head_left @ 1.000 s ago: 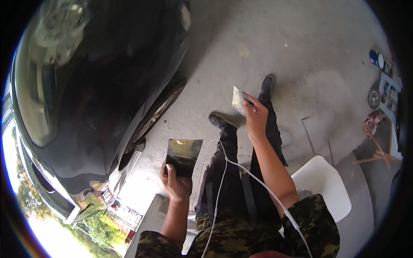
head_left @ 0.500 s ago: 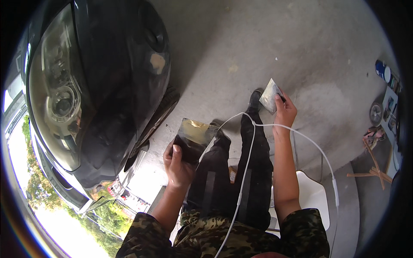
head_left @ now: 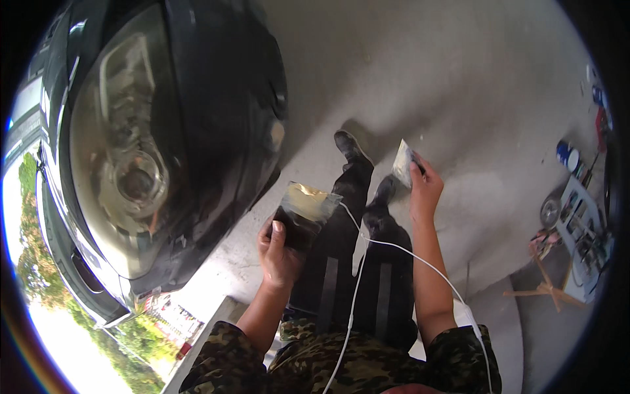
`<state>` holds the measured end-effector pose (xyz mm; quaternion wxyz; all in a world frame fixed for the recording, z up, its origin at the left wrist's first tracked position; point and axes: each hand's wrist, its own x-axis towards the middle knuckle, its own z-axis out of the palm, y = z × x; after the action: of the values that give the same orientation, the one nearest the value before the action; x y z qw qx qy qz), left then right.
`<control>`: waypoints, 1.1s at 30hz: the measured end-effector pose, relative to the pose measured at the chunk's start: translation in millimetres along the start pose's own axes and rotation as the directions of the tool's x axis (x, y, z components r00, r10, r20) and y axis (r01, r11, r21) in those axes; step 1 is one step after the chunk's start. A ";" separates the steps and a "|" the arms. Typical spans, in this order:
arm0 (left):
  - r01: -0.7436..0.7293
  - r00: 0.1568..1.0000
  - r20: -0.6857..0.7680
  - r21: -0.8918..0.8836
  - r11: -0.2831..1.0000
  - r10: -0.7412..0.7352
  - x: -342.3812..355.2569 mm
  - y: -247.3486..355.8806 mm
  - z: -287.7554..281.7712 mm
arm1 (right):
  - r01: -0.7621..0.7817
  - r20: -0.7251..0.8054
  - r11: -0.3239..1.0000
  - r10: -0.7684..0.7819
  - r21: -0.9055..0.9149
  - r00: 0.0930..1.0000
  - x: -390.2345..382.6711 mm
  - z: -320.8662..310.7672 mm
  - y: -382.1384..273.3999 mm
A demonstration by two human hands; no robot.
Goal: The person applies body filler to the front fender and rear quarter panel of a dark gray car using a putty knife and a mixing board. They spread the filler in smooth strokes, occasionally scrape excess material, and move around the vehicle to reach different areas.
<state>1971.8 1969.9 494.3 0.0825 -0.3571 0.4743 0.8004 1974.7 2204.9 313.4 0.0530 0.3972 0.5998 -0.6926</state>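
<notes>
My left hand (head_left: 279, 257) grips a dark flat plate (head_left: 296, 228), thumb on top. Yellowish putty-like paste (head_left: 306, 198) is smeared over the plate's far part. Farther out on the right, my right hand (head_left: 426, 189) pinches a flat putty spreader (head_left: 402, 164) with pale paste on its blade. The spreader is apart from the plate. To the left of both hands stands a dark car (head_left: 226, 111) with a cloudy headlight (head_left: 128, 144). A beige patch (head_left: 277, 134) shows on the car's rounded front corner.
A white cable (head_left: 400, 246) runs across in front of my body and legs. On the grey concrete floor (head_left: 426, 59) at right are a blue can (head_left: 568, 156), a small wheel (head_left: 550, 211), crossed wooden sticks (head_left: 545, 289) and a light panel (head_left: 584, 230) with parts on it.
One leg has stepped forward between the hands. The car appears larger and farther right in view. Both hands keep hold of the plate and the spreader, still apart.
</notes>
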 end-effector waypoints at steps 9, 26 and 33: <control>-0.103 0.985 0.117 -0.199 0.975 0.128 102.6 96.4 40.3 | 0.111 0.098 0.993 -0.106 -0.045 0.990 77.7 126.9 -82.8; -0.205 0.975 -0.171 -0.436 0.876 0.143 287.5 223.0 206.1 | 0.215 0.351 0.944 -0.119 -0.250 0.929 308.5 220.7 -319.5; -0.294 0.951 -0.253 -0.563 0.773 0.178 320.6 266.6 230.3 | 0.439 0.483 0.795 -0.215 -0.419 0.849 410.8 314.0 -478.1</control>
<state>1498.2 1949.1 540.6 -0.1794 -0.3752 0.2467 0.8753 1280.2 2227.9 427.3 0.1583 0.1011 0.7982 -0.5724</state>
